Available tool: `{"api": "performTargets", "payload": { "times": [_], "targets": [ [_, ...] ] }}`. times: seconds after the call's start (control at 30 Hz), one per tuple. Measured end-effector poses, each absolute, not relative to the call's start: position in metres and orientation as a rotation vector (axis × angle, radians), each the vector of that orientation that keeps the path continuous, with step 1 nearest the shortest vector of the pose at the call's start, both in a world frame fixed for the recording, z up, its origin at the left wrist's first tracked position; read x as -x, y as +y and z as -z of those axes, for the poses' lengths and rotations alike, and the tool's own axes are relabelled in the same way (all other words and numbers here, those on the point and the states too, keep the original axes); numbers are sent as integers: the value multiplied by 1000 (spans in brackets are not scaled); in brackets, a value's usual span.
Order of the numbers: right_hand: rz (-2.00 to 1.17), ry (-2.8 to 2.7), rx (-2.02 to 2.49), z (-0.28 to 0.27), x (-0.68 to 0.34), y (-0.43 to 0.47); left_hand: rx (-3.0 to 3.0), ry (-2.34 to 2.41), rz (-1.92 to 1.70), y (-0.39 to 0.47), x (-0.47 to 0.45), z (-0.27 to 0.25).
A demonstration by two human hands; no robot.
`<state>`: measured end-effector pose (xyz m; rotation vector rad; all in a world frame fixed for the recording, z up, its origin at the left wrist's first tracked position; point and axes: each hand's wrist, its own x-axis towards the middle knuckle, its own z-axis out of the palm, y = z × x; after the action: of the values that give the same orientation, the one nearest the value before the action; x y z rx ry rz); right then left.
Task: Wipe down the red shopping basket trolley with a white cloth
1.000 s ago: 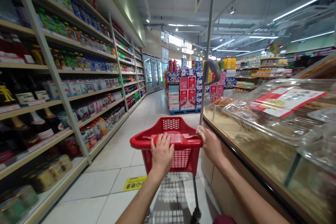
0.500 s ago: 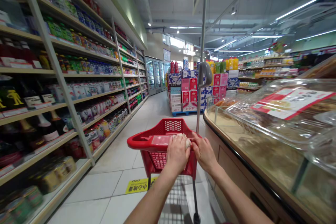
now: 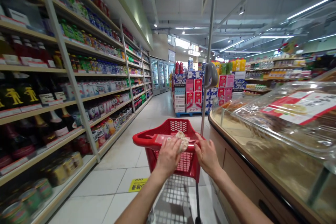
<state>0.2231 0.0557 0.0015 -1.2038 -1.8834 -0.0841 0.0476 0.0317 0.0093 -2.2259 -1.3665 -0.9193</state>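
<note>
A red shopping cart [image 3: 151,157] stands in front of me, its handle [image 3: 143,140] towards me. My left hand [image 3: 167,155] is closed over a crumpled off-white cloth [image 3: 182,140] and presses it onto the top of the handle near the middle. Part of the cloth sticks out past the fingers. At the right end of the handle, my right hand [image 3: 208,154] is closed around the red bar, with the fingertips partly hidden. I see nothing inside the visible part of the basket.
Drink shelves [image 3: 105,77] line the left side. A counter [image 3: 252,154] with clear plastic food packs [image 3: 296,108] runs close on the right. Ahead are stacked cartons [image 3: 194,94] and a metal pole [image 3: 211,24]. A yellow floor sign [image 3: 138,184] lies on the tiles.
My left hand has slid left along the handle with the cloth, and more of the cloth shows. My right hand stays at the right end. The whole view has shifted slightly.
</note>
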Motion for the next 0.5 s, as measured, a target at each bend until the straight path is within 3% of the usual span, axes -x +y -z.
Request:
{"api": "performTargets", "payload": {
  "times": [0.17, 0.27, 0.4, 0.5],
  "targets": [
    [157, -1889, 1181, 5, -229, 56, 2070, -1569, 1017, 17, 24, -36],
    [202, -1846, 1144, 7, -225, 53, 2049, -1861, 822, 6, 43, -67],
    [238, -1818, 1110, 6, -218, 46, 2268, -1827, 651, 18, 5, -80],
    [248, -1871, 1061, 6, -217, 42, 2232, -1726, 852, 40, -47, -65]
  ]
}}
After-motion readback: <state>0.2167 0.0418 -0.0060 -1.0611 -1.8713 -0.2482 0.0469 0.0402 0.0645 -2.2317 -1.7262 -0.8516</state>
